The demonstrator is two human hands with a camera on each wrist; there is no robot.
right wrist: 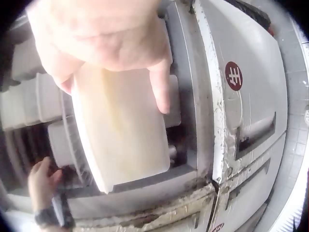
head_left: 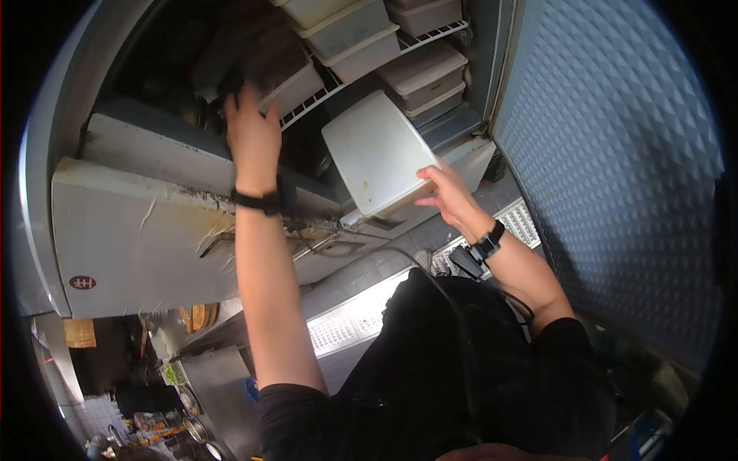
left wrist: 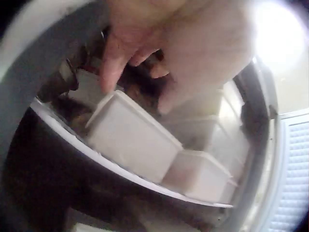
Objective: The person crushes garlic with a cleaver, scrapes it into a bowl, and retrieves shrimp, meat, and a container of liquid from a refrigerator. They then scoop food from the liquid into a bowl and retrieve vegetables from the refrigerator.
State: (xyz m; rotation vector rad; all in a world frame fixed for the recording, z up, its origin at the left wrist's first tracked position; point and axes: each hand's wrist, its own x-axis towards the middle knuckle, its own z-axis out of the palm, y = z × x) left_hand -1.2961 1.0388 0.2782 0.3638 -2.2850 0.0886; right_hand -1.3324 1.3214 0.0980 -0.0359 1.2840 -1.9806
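Note:
My right hand (head_left: 453, 200) grips a pale rectangular plastic container (head_left: 378, 154) by its near edge. In the head view its flat white top faces up and tilts. The right wrist view shows the right thumb and fingers on opposite sides of this container (right wrist: 123, 125). My left hand (head_left: 254, 142) reaches into the refrigerator, over an open white bin (left wrist: 133, 135) on the wire shelf. Its fingers are spread in the left wrist view, one fingertip right at the bin's rim, the others over the dark inside. The bin's contents are mostly hidden.
Stacked white tubs (head_left: 346, 38) stand farther along the wire shelf (head_left: 323, 96), with lidded containers (head_left: 427, 77) below at the right. The textured blue refrigerator door (head_left: 615, 154) stands wide at the right. White drawer fronts (head_left: 146, 238) lie below the opening. A cable (head_left: 415, 261) hangs near my torso.

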